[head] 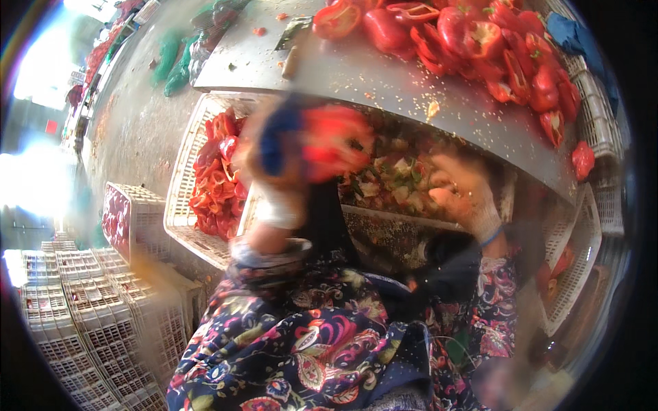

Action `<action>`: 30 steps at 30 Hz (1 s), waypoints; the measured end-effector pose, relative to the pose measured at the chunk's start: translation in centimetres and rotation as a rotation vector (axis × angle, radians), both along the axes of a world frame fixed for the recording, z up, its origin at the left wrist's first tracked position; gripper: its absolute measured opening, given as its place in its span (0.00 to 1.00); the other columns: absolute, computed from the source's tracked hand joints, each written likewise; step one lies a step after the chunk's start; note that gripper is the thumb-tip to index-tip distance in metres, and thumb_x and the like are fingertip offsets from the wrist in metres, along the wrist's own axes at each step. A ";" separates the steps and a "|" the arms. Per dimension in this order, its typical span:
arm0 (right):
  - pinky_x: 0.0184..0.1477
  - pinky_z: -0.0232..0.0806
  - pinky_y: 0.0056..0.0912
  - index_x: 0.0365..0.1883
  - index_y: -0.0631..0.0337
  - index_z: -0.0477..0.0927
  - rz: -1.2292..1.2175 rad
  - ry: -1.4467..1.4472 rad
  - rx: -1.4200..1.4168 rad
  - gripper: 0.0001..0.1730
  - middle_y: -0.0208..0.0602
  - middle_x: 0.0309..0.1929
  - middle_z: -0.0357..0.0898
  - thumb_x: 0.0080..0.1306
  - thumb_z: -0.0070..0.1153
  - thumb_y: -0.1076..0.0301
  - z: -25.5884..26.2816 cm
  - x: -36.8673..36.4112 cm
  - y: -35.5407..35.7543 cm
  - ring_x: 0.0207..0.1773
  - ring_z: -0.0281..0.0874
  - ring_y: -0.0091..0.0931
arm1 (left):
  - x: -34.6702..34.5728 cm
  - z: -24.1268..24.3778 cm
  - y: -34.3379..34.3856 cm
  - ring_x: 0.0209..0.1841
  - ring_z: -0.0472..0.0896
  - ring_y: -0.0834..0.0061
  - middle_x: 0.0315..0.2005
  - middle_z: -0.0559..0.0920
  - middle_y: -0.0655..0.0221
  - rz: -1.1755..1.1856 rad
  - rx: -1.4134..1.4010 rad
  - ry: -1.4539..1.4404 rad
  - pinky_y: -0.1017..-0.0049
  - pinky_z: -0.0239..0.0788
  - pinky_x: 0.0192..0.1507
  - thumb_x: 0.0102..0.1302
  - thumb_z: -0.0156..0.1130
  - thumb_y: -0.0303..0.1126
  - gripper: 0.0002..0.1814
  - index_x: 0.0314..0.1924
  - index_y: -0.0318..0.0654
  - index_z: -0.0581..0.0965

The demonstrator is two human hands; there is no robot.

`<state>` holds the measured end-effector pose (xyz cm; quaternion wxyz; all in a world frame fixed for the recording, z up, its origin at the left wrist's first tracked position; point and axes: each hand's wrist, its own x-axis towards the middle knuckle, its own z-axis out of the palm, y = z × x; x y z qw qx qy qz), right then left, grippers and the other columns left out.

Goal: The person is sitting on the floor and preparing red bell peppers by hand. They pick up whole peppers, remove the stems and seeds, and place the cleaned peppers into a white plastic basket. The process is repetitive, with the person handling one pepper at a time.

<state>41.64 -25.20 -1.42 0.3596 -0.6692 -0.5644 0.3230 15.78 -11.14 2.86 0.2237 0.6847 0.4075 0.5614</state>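
Note:
My left hand, blurred by motion and in a glove with a dark blue part, grips a red bell pepper. It is raised beside the right edge of a white plastic crate of cut red peppers. My right hand wears an orange-palmed knit glove. Its partly bent fingers are apart, and I see nothing in them. Below that hand, a crate tucked under the table edge contains pepper cores and trimmings.
Halved red peppers are heaped on a metal table strewn with seeds. A wooden handle lies near its left end. Stacked crates rise at lower left; another crate leans at right. Green net bags lie on the floor.

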 end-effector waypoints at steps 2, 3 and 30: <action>0.41 0.74 0.40 0.58 0.56 0.75 -0.040 -0.315 -0.042 0.28 0.46 0.40 0.84 0.58 0.62 0.63 -1.2 1.1 -0.1 0.40 0.83 0.40 | -5.9 -0.5 3.8 0.45 0.81 0.71 0.49 0.82 0.59 0.044 -0.027 -0.344 0.71 0.75 0.49 0.72 0.52 0.27 0.15 0.54 0.28 0.77; 0.40 0.73 0.40 0.58 0.56 0.75 -0.054 -0.298 -0.043 0.28 0.46 0.40 0.84 0.58 0.63 0.63 -1.5 1.1 -0.1 0.39 0.83 0.40 | -10.0 -1.7 6.1 0.51 0.80 0.70 0.54 0.80 0.58 0.093 0.129 -0.284 0.71 0.75 0.52 0.74 0.50 0.25 0.16 0.57 0.27 0.75; 0.45 0.71 0.26 0.60 0.71 0.72 -0.450 0.357 -0.503 0.28 0.43 0.45 0.82 0.61 0.56 0.73 -5.3 -4.4 6.5 0.43 0.79 0.27 | -18.9 -25.1 19.3 0.55 0.72 0.49 0.50 0.75 0.50 -0.137 -0.560 0.754 0.57 0.65 0.54 0.62 0.64 0.43 0.27 0.59 0.43 0.71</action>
